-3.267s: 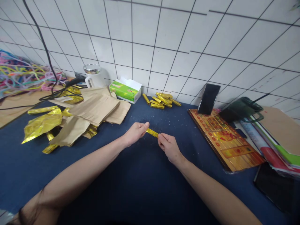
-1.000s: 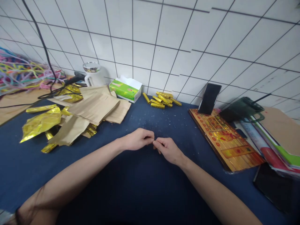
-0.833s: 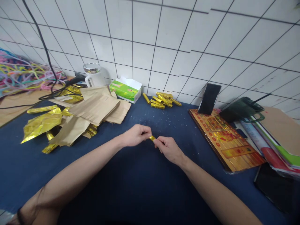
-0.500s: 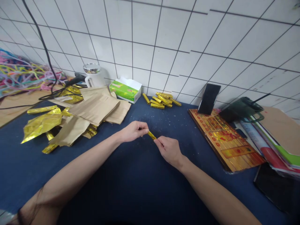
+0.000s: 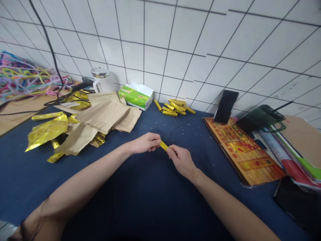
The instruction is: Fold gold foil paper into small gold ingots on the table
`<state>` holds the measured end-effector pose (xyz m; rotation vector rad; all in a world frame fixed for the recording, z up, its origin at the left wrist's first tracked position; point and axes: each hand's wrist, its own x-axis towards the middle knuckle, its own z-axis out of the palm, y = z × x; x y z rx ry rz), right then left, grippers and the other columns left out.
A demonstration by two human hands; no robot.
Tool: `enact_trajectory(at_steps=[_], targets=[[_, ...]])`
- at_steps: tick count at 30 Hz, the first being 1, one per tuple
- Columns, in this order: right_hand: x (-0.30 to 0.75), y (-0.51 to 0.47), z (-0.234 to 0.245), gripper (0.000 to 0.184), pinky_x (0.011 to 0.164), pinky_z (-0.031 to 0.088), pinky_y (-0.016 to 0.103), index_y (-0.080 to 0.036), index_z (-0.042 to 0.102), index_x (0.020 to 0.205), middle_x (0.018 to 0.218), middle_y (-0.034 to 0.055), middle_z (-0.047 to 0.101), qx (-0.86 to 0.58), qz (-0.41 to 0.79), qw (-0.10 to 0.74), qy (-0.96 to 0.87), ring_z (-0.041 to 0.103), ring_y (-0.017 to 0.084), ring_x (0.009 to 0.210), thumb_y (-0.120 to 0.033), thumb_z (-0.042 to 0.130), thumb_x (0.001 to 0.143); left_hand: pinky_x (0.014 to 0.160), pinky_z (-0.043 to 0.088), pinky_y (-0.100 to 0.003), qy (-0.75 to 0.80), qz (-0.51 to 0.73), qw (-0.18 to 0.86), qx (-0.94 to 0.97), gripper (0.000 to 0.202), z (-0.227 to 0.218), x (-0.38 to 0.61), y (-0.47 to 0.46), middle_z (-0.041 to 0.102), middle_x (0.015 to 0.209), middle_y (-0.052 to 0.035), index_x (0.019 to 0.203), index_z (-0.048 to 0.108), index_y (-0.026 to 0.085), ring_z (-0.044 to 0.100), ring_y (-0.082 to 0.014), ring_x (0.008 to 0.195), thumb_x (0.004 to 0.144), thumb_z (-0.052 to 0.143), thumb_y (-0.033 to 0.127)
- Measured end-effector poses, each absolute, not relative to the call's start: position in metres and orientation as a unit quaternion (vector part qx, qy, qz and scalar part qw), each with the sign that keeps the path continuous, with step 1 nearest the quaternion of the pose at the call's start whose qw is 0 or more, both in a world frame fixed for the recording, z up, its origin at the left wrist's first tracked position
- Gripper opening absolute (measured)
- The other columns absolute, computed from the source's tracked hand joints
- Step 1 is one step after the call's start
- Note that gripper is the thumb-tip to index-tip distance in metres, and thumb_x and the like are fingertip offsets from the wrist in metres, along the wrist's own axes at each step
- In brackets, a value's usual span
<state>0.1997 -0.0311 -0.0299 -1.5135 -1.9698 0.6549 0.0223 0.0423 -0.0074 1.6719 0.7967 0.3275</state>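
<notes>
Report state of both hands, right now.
Left hand: closed, holding one end of a narrow gold piece.
Right hand: closed, holding the other end of the same narrow gold piece.

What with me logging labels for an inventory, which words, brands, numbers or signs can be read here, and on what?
No text can be read with certainty.
Green tissue pack: print too small and blurred.
Flat orange-gold item: red printed marks, too blurred.
Blue-and-red item: faint lettering-like marks, unreadable.
Held gold piece: no readable text.
Phone: dark screen, nothing readable.
</notes>
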Motion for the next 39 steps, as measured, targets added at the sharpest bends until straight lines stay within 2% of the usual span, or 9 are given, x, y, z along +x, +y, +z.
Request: enact_trajectory(at_steps=[2, 6, 12, 19, 23, 28, 35, 39], targets=[[0.201, -0.03, -0.029, 0.038, 0.054, 0.035, 0.023, -0.018, 0.053, 0.063, 0.056, -0.0025, 0.051, -0.552, 0.324, 0.293, -0.71, 0.046, 0.009, 0.052, -0.04, 0.034, 0.088, 0.045, 0.033, -0.017, 0.322, 0.136, 0.582, 0.734, 0.027, -0.008, 0.023, 0.041, 0.042, 0.054, 0.0047, 0.068, 0.042, 0.015, 0.038, -0.006, 0.047, 0.083, 0.039, 0.037], [0.203, -0.028, -0.03, 0.035, 0.048, 0.034, 0.022, -0.017, 0.055, 0.067, 0.053, -0.0032, 0.048, -0.534, 0.417, 0.312, -0.666, 0.041, 0.008, 0.046, -0.039, 0.036, 0.087, 0.048, 0.035, -0.018, 0.309, 0.149, 0.558, 0.756, 0.026, -0.011, 0.023, 0.04, 0.042, 0.057, 0.0044, 0.071, 0.044, 0.015, 0.04, -0.0068, 0.051, 0.085, 0.037, 0.036], [0.2, -0.027, -0.033, 0.032, 0.048, 0.032, 0.023, -0.018, 0.053, 0.065, 0.049, -0.0048, 0.041, -0.561, 0.366, 0.302, -0.678, 0.038, 0.009, 0.046, -0.035, 0.036, 0.086, 0.047, 0.033, -0.018, 0.322, 0.167, 0.523, 0.771, 0.03, -0.011, 0.023, 0.04, 0.042, 0.054, 0.0048, 0.066, 0.043, 0.016, 0.039, -0.0069, 0.049, 0.084, 0.039, 0.04], [0.2, -0.027, -0.03, 0.034, 0.049, 0.032, 0.022, -0.018, 0.046, 0.058, 0.052, -0.0049, 0.042, -0.556, 0.366, 0.267, -0.697, 0.039, 0.009, 0.049, -0.043, 0.044, 0.082, 0.047, 0.029, -0.018, 0.335, 0.172, 0.463, 0.802, 0.03, -0.013, 0.035, 0.028, 0.042, 0.053, 0.0049, 0.058, 0.043, 0.015, 0.038, -0.0069, 0.05, 0.082, 0.04, 0.033], [0.202, -0.026, -0.029, 0.031, 0.047, 0.033, 0.022, -0.017, 0.052, 0.064, 0.048, -0.0045, 0.046, -0.528, 0.425, 0.248, -0.692, 0.041, 0.008, 0.045, -0.039, 0.041, 0.084, 0.048, 0.029, -0.018, 0.312, 0.168, 0.484, 0.8, 0.029, -0.017, 0.038, 0.024, 0.042, 0.053, 0.0047, 0.059, 0.047, 0.015, 0.037, -0.0068, 0.05, 0.082, 0.039, 0.03], [0.203, -0.024, -0.025, 0.034, 0.043, 0.031, 0.021, -0.017, 0.051, 0.061, 0.042, -0.0059, 0.042, -0.525, 0.465, 0.271, -0.659, 0.037, 0.007, 0.04, -0.039, 0.04, 0.084, 0.043, 0.026, -0.018, 0.337, 0.211, 0.526, 0.751, 0.033, -0.017, 0.029, 0.036, 0.039, 0.05, 0.0055, 0.06, 0.045, 0.015, 0.033, -0.006, 0.044, 0.081, 0.042, 0.041], [0.204, -0.027, -0.03, 0.036, 0.041, 0.027, 0.021, -0.018, 0.049, 0.058, 0.044, -0.0065, 0.036, -0.537, 0.418, 0.281, -0.677, 0.033, 0.007, 0.04, -0.04, 0.038, 0.085, 0.042, 0.025, -0.017, 0.337, 0.212, 0.553, 0.732, 0.038, -0.014, 0.024, 0.041, 0.04, 0.049, 0.0053, 0.06, 0.045, 0.014, 0.032, -0.0051, 0.043, 0.079, 0.045, 0.048], [0.202, -0.028, -0.031, 0.035, 0.043, 0.026, 0.022, -0.018, 0.049, 0.057, 0.046, -0.006, 0.035, -0.536, 0.387, 0.276, -0.698, 0.032, 0.007, 0.043, -0.037, 0.039, 0.085, 0.04, 0.023, -0.018, 0.35, 0.187, 0.572, 0.718, 0.045, -0.012, 0.025, 0.038, 0.039, 0.047, 0.0045, 0.058, 0.045, 0.014, 0.032, -0.0053, 0.041, 0.079, 0.04, 0.054]])
